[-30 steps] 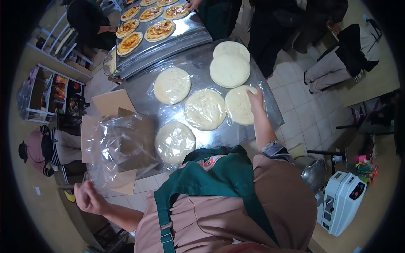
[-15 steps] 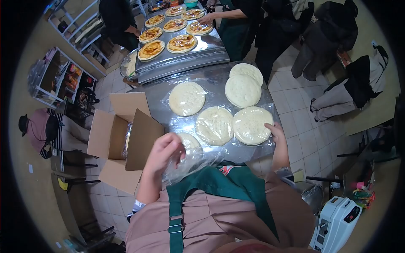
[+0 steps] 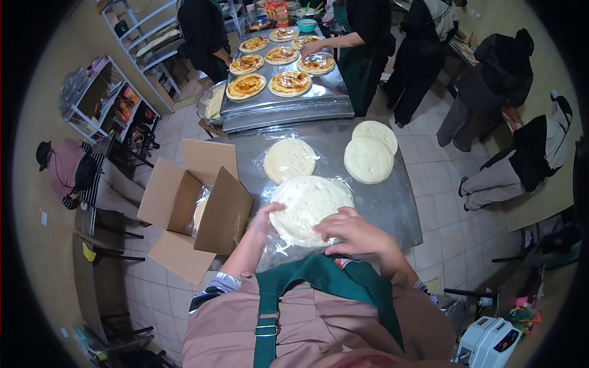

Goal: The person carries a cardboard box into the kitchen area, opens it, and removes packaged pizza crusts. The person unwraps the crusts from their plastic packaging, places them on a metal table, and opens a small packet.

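A pale round pizza base (image 3: 310,199) lies in front of me at the near side of the metal table, with clear plastic wrap (image 3: 285,248) around and beneath it. My left hand (image 3: 265,222) grips its left rim, the fingertips bent over the top. At the lower right rim is my right hand (image 3: 359,233), its fingers bent onto the base. Whatever lies under this base is mostly hidden. Just beyond it sits another base (image 3: 290,161) in shiny plastic. Two more bases, a front one (image 3: 368,159) and a back one (image 3: 375,136), overlap at the far right.
An open cardboard box (image 3: 224,208) with a wrapped round thing inside stands left of the metal table (image 3: 392,214). Beyond, several sauced pizzas (image 3: 289,84) lie on another metal table. A co-worker's hand (image 3: 311,48) reaches over them. Other people stand around the room.
My right hand has moved left with the base, and the near bases are now gathered in front of me. My left hand has gone from loose plastic to the base's left rim.
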A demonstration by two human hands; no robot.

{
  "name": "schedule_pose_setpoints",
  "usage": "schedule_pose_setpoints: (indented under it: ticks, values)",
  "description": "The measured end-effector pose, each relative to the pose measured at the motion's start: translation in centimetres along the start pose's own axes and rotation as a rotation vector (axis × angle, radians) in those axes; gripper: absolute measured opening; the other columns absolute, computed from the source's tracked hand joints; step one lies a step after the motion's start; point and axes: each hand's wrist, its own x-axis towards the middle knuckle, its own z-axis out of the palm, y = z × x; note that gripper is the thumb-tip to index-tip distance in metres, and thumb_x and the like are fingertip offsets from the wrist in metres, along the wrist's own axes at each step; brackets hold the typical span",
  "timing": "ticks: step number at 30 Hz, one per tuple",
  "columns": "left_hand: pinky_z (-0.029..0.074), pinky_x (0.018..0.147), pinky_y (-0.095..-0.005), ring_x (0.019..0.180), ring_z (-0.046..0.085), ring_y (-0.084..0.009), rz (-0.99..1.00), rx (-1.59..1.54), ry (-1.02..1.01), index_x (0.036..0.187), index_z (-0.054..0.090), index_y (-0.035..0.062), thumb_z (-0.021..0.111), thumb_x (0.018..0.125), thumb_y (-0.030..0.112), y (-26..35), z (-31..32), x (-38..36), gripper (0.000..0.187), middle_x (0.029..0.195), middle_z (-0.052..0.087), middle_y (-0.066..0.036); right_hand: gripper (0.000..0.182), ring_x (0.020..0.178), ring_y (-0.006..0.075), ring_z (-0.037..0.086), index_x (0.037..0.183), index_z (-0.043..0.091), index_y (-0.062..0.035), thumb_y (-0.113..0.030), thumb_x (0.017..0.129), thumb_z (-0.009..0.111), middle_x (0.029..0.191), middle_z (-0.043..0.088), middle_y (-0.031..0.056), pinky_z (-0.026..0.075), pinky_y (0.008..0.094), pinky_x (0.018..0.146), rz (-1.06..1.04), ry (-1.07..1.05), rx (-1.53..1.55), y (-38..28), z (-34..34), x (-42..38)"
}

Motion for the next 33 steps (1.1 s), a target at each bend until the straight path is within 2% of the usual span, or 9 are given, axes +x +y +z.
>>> schedule_pose_setpoints:
  ticks: [2, 4, 5, 8, 14, 17, 24, 29, 33]
  values:
    - [0.044, 0.080, -0.0379, 0.093, 0.053, -0.0278, 0.050, -0.029, 0.019, 0.112, 0.040, -0.0049, 0.050, 0.066, 0.019, -0.2, -1.1, -1.1, 0.053, 0.104, 0.051, -0.018, 0.029, 0.089, 0.0220, 0.049, 0.090, 0.054, -0.0088, -0.026, 0.068, 0.061, 0.089, 0.055, 0.0058, 0.032, 0.0380, 0.083, -0.042, -0.013, 0.118, 1.1, 0.0, -0.2]
    - [0.043, 0.081, -0.0389, 0.093, 0.053, -0.0294, 0.091, -0.063, 0.038, 0.111, 0.040, -0.0072, 0.049, 0.059, 0.010, 0.2, -1.0, -2.0, 0.055, 0.102, 0.052, -0.020, 0.037, 0.090, 0.0227, 0.049, 0.093, 0.054, -0.0061, -0.034, 0.070, 0.061, 0.091, 0.055, 0.0085, 0.035, 0.0383, 0.081, 0.485, 0.478, -0.188, 2.7, 1.0, -0.6]
    - [0.045, 0.078, -0.0364, 0.089, 0.054, -0.0266, 0.135, -0.087, 0.005, 0.109, 0.041, -0.0068, 0.050, 0.061, 0.009, 0.4, -0.3, -2.8, 0.051, 0.099, 0.053, -0.018, 0.036, 0.086, 0.0243, 0.051, 0.086, 0.057, -0.0029, -0.033, 0.068, 0.063, 0.087, 0.057, 0.0114, 0.039, 0.0359, 0.075, 0.613, 0.526, -0.246, 3.9, 1.9, -1.1]
    - [0.047, 0.072, -0.0331, 0.084, 0.056, -0.0226, 0.162, -0.086, -0.018, 0.105, 0.045, -0.0059, 0.051, 0.063, 0.008, 1.1, 0.7, -3.9, 0.044, 0.092, 0.056, -0.015, 0.028, 0.076, 0.0267, 0.052, 0.075, 0.059, -0.0018, -0.028, 0.068, 0.063, 0.076, 0.056, 0.0122, 0.042, 0.0339, 0.066, 0.936, 0.276, 0.278, 3.7, 1.1, -0.6]
    - [0.046, 0.062, -0.0288, 0.075, 0.057, -0.0171, 0.159, 0.032, 0.041, 0.092, 0.053, -0.0033, 0.053, 0.066, 0.011, -0.1, 0.2, -2.4, 0.030, 0.083, 0.059, -0.010, 0.014, 0.061, 0.0286, 0.051, 0.066, 0.056, -0.0016, -0.015, 0.070, 0.059, 0.062, 0.052, 0.0126, 0.042, 0.0369, 0.056, 0.489, 0.612, -0.377, 4.3, 2.7, -0.2]
    - [0.047, 0.071, -0.0337, 0.081, 0.057, -0.0236, 0.111, 0.056, 0.071, 0.106, 0.045, -0.0042, 0.051, 0.064, 0.010, -0.3, 1.5, -2.6, 0.045, 0.094, 0.056, -0.014, 0.013, 0.060, 0.0293, 0.053, 0.065, 0.054, -0.0024, -0.013, 0.072, 0.056, 0.062, 0.053, 0.0131, 0.043, 0.0377, 0.056, 0.524, 0.607, -0.474, 3.6, 3.0, 0.6]
    - [0.049, 0.060, -0.0299, 0.077, 0.058, -0.0200, 0.054, 0.273, 0.175, 0.104, 0.047, -0.0025, 0.050, 0.065, 0.014, 0.0, 3.8, -3.8, 0.042, 0.088, 0.057, -0.012, 0.012, 0.061, 0.0311, 0.055, 0.067, 0.051, -0.0030, -0.013, 0.074, 0.052, 0.065, 0.055, 0.0141, 0.044, 0.0396, 0.055, 0.612, 0.444, -0.459, 3.6, 4.3, 0.9]
    - [0.039, 0.044, -0.0230, 0.061, 0.053, -0.0125, 0.069, -0.075, 0.196, 0.096, 0.051, 0.0033, 0.052, 0.067, 0.023, -1.0, 3.7, -2.8, 0.035, 0.079, 0.057, -0.006, 0.014, 0.060, 0.0322, 0.055, 0.070, 0.050, -0.0010, -0.014, 0.075, 0.052, 0.063, 0.054, 0.0176, 0.044, 0.0414, 0.053, 0.529, 0.396, -0.315, 3.3, 4.3, 0.7]
    - [0.044, 0.054, -0.0262, 0.067, 0.055, -0.0155, 0.010, 0.055, 0.192, 0.098, 0.050, 0.0022, 0.052, 0.067, 0.024, -1.6, 0.9, -2.0, 0.038, 0.082, 0.056, -0.008, 0.016, 0.058, 0.0330, 0.055, 0.068, 0.048, -0.0016, -0.014, 0.076, 0.052, 0.063, 0.055, 0.0167, 0.043, 0.0423, 0.052, 0.592, 0.355, -0.219, 2.5, 4.1, 0.8]
